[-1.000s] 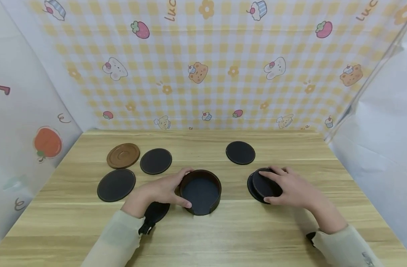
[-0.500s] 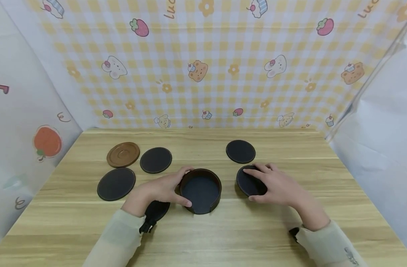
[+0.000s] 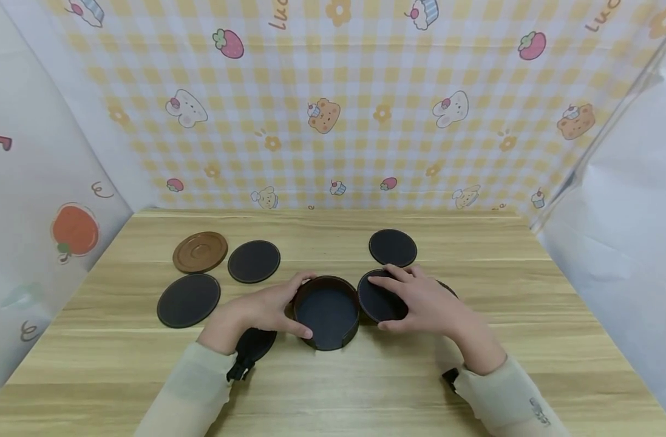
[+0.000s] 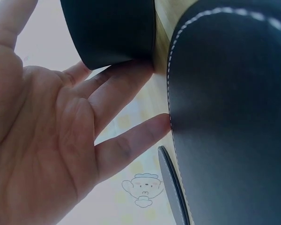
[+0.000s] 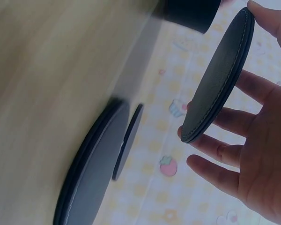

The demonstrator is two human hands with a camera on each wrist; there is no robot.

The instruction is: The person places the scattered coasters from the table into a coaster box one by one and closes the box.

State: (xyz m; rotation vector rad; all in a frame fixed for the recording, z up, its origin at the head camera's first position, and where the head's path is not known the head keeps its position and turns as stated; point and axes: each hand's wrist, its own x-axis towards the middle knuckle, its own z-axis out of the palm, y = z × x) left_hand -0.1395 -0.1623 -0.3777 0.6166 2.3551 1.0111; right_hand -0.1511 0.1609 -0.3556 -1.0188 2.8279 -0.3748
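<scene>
My left hand (image 3: 267,309) holds the left side of a round dark coaster holder (image 3: 352,331), which has a notch at its front. In the left wrist view, the fingers touch the holder's wall (image 4: 112,33). Raised above the table, a black round coaster (image 3: 377,300) is pinched at its rim between the thumb and fingers of my right hand (image 3: 428,309). That coaster (image 5: 218,82) is tilted in the right wrist view, its stitched edge showing. From the head it overlaps or meets the holder's right rim; I cannot tell whether they touch.
Black coasters lie at the left (image 3: 189,300), back left (image 3: 254,261) and back right (image 3: 393,247). A brown disc (image 3: 200,252) with ringed grooves sits far left. Another coaster (image 3: 257,343) is partly under my left wrist, and one more (image 3: 448,289) shows behind my right hand.
My right hand has lifted the coaster off another one on the right and carried it left to the holder's right side. The left hand has stayed on the holder.
</scene>
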